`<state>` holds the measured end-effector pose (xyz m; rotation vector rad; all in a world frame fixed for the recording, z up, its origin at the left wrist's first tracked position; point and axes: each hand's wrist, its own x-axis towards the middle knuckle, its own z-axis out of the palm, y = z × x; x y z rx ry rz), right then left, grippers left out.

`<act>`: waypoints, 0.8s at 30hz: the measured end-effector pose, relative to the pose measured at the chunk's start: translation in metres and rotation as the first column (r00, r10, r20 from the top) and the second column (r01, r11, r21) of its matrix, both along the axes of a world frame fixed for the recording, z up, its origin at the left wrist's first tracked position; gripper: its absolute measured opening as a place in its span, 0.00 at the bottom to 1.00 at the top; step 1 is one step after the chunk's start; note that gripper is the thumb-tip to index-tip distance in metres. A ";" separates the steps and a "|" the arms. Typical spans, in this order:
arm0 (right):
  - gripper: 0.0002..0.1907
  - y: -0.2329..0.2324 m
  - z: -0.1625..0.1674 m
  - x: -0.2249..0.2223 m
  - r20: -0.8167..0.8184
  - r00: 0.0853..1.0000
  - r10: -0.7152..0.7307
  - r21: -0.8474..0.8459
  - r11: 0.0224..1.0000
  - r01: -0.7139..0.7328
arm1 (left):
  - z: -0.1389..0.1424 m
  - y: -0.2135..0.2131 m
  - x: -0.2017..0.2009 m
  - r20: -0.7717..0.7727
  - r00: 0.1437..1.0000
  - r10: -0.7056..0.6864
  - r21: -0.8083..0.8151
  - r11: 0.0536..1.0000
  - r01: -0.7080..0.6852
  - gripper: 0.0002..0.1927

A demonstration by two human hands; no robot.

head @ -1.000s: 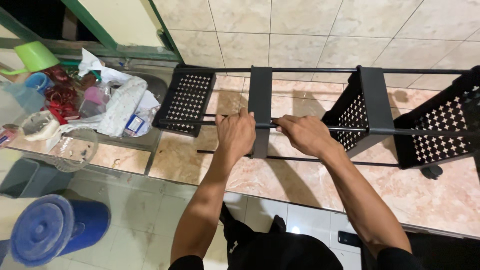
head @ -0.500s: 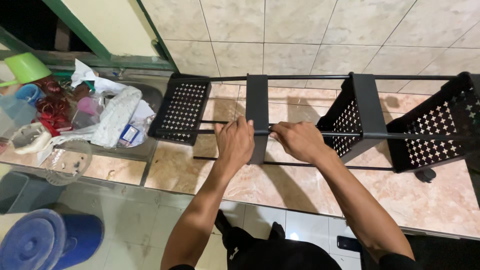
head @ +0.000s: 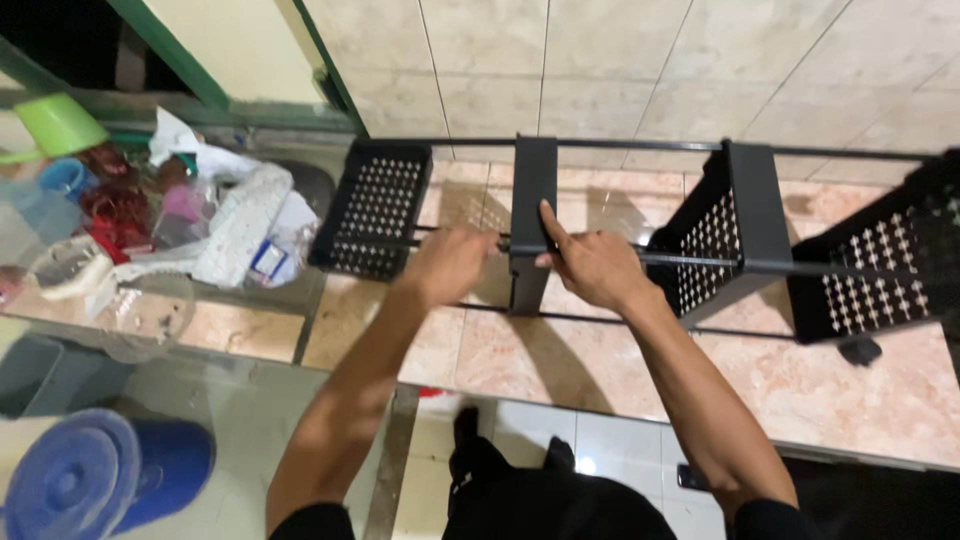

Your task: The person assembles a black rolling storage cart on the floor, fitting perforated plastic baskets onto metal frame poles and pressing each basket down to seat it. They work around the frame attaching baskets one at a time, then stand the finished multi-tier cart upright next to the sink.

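A black metal rack point(head: 740, 215) lies on its side on a pinkish stone counter point(head: 560, 360), its perforated shelves standing on edge and thin rods running across. My left hand point(head: 450, 265) is closed around the front rod just left of the narrow middle shelf point(head: 532, 190). My right hand point(head: 592, 265) grips the same rod on the right of that shelf, with the forefinger stretched up against the shelf's face. Both forearms reach in from the bottom of the view.
At the left lies a heap of plastic bags, small containers and a green cup point(head: 55, 125), with a clear glass bowl point(head: 145, 315) in front. A blue bucket with a lid point(head: 95, 480) stands on the floor below. A tiled wall point(head: 640, 70) backs the counter.
Both hands have slid together along the rod toward the middle shelf. The right forefinger now points up against it. The view has shifted slightly.
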<state>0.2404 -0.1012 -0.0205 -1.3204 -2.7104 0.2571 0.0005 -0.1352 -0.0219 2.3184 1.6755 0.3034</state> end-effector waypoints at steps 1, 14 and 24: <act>0.42 0.001 0.001 -0.001 -0.011 1.000 0.006 0.001 1.000 -0.006 | -0.003 -0.004 0.001 0.011 1.000 0.007 0.093 0.996 -0.008 0.12; 0.16 0.091 -0.010 0.027 -0.417 0.909 -0.020 0.149 0.985 0.090 | 0.005 0.083 -0.034 0.293 0.946 -0.137 0.348 0.937 0.028 0.11; 0.15 0.175 -0.010 0.019 -0.080 0.965 -0.248 -0.434 0.881 0.190 | -0.007 0.181 -0.001 0.210 0.963 -0.170 -0.009 0.984 0.176 0.14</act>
